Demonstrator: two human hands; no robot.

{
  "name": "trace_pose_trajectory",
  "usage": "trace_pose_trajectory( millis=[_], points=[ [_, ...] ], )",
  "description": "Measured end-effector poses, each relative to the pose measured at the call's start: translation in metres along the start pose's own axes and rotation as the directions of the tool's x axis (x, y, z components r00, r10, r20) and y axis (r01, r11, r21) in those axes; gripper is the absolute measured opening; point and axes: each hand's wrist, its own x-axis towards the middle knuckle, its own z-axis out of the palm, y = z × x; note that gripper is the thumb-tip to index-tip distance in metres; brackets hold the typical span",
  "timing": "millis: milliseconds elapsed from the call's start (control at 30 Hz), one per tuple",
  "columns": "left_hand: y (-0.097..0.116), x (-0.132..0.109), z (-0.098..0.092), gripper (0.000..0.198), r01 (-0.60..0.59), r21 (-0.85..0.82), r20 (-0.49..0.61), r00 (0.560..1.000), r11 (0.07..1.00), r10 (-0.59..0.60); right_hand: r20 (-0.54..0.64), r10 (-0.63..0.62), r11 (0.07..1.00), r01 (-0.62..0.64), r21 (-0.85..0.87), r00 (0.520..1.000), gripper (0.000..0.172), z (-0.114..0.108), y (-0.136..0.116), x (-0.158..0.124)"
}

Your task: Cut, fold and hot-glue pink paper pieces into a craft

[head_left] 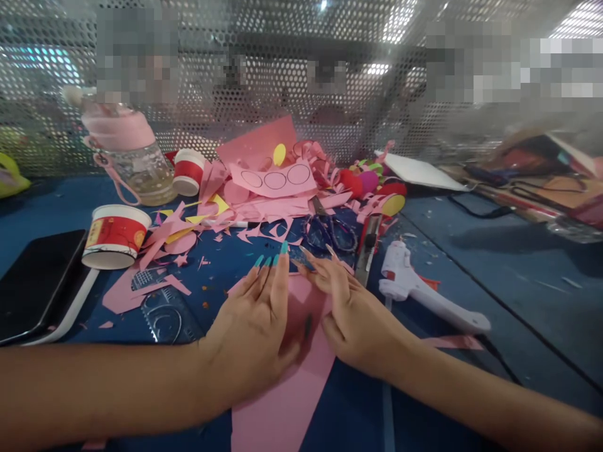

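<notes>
A pink paper sheet [287, 402] lies on the blue table [471, 301] in front of me. My left hand [257, 320] lies flat on its left part, fingers stretched out and together, teal nails pointing away. My right hand [346, 307] rests on the sheet's right edge, fingers extended and close together, pressing the paper down. The two hands almost touch at the fingertips. Neither hand grips anything I can see.
Scissors [332, 229], a craft knife [368, 248] and a white glue gun [424, 292] lie just beyond my right hand. Pink paper scraps [264, 188], two paper cups [115, 235], a pink-lidded bottle [129, 154], a clear ruler [164, 311] and a phone [38, 282] crowd the left. A perforated metal screen stands behind.
</notes>
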Motion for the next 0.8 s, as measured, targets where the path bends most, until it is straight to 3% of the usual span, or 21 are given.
trace_pose_trajectory(
  millis=[333, 800],
  points=[
    [-0.0002, -0.0001, -0.0016, 0.078, 0.000, -0.006, 0.073, 0.997, 1.000, 0.001, -0.005, -0.018, 1.000, 0.018, -0.021, 1.000, 0.069, 0.0009, -0.0005, -0.0003],
    [0.0012, -0.0001, -0.0015, 0.081, -0.014, -0.006, 0.075, 0.997, 1.000, 0.014, -0.021, -0.021, 0.999, 0.020, -0.048, 1.000, 0.070, 0.0012, -0.0023, -0.0023]
  ],
)
